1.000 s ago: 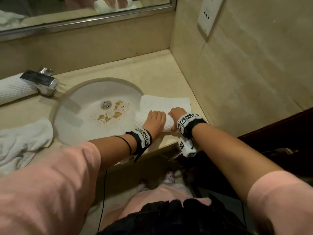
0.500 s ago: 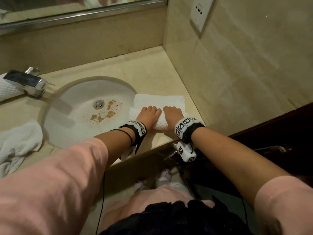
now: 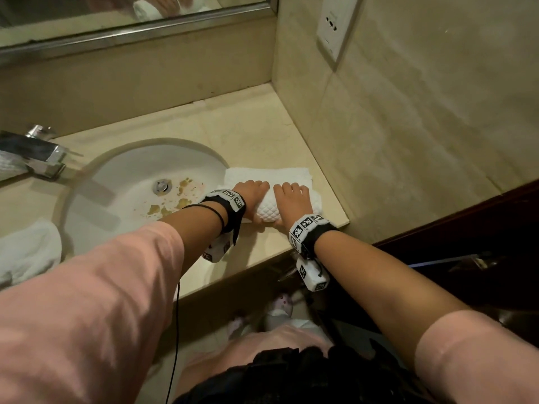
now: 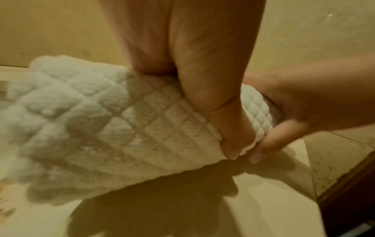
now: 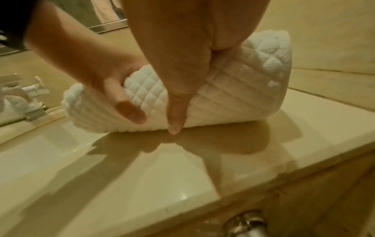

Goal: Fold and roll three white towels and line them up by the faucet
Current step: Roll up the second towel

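Observation:
A white quilted towel (image 3: 268, 213) lies on the counter right of the sink, partly rolled, with its flat remainder (image 3: 280, 174) stretching toward the wall. My left hand (image 3: 252, 190) and right hand (image 3: 292, 196) sit side by side on the roll, fingers curled over its top and thumbs against its near side. The wrist views show the roll (image 4: 101, 128) (image 5: 233, 96) held between thumbs and fingers. The chrome faucet (image 3: 38, 154) stands at far left, a rolled towel (image 3: 7, 167) behind it. A crumpled towel (image 3: 26, 252) lies left of the sink.
The white sink basin (image 3: 116, 217) has brown stains near its drain. A tiled wall (image 3: 408, 141) with a power socket (image 3: 335, 24) closes the counter's right side. A mirror (image 3: 116, 13) runs along the back. The counter's front edge (image 3: 262, 275) is just below my wrists.
Both hands have pushed the roll away from me toward the back wall. The roll has grown thicker and the flat part of the towel shorter.

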The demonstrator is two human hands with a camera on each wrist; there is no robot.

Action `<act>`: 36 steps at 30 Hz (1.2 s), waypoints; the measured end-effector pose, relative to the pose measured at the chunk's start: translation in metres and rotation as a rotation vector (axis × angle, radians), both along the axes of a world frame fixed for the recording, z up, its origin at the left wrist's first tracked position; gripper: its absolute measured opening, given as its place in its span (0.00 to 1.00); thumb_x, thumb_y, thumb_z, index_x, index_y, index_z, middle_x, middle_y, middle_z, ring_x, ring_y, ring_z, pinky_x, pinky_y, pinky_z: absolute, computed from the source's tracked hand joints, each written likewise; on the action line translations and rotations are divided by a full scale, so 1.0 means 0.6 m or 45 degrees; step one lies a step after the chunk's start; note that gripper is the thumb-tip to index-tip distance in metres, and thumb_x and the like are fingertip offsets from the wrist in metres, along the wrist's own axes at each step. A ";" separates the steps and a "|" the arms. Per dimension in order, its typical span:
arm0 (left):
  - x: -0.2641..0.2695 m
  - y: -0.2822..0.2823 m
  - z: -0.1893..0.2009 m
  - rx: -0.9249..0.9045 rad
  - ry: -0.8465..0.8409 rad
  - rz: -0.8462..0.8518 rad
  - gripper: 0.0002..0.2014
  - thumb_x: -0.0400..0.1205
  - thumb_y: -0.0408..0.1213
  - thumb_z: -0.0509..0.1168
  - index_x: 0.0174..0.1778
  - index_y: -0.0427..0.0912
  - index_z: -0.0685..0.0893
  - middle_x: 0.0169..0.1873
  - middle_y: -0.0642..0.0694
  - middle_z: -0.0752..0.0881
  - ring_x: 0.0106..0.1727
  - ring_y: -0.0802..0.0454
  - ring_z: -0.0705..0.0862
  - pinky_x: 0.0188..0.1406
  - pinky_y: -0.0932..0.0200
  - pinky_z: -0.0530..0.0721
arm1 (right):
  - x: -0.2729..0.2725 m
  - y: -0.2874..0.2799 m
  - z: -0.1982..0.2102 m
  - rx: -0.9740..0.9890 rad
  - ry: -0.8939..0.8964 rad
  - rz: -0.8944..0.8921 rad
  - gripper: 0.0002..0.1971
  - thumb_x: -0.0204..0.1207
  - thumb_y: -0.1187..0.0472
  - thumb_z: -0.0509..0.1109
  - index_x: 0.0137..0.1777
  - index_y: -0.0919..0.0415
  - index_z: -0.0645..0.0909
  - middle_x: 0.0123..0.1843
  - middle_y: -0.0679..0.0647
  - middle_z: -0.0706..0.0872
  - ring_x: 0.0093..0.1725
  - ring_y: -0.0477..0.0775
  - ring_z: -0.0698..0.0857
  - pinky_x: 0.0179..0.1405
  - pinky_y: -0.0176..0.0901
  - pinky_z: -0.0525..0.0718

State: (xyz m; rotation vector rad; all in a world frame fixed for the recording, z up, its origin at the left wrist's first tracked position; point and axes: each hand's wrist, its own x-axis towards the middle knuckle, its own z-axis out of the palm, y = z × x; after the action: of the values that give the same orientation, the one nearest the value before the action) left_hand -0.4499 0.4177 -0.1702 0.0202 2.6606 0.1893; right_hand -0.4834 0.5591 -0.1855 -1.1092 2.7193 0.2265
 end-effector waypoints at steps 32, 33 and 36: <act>-0.043 -0.017 -0.006 -0.044 0.071 -0.017 0.50 0.54 0.59 0.81 0.69 0.44 0.67 0.61 0.46 0.74 0.55 0.40 0.77 0.54 0.44 0.80 | -0.077 0.003 0.014 -0.164 -0.099 0.110 0.44 0.55 0.33 0.78 0.67 0.57 0.71 0.60 0.53 0.79 0.59 0.56 0.77 0.63 0.50 0.70; -0.047 -0.021 -0.006 -0.025 0.061 -0.005 0.51 0.53 0.59 0.81 0.68 0.44 0.67 0.62 0.46 0.75 0.55 0.40 0.77 0.54 0.43 0.81 | -0.071 0.012 0.011 -0.172 -0.042 0.122 0.44 0.56 0.35 0.78 0.68 0.58 0.70 0.61 0.53 0.78 0.60 0.56 0.76 0.64 0.50 0.69; -0.060 -0.031 -0.013 0.023 0.023 -0.011 0.52 0.55 0.60 0.81 0.71 0.44 0.65 0.64 0.45 0.74 0.57 0.39 0.78 0.58 0.43 0.80 | -0.060 0.035 -0.007 -0.169 0.070 0.097 0.43 0.55 0.54 0.83 0.71 0.60 0.70 0.64 0.55 0.78 0.63 0.58 0.77 0.65 0.51 0.70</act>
State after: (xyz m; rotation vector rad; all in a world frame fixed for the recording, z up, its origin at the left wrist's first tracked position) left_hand -0.4856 0.3992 -0.1779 0.0389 2.6764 0.2110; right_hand -0.5194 0.5801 -0.1899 -1.2612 2.7782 0.0901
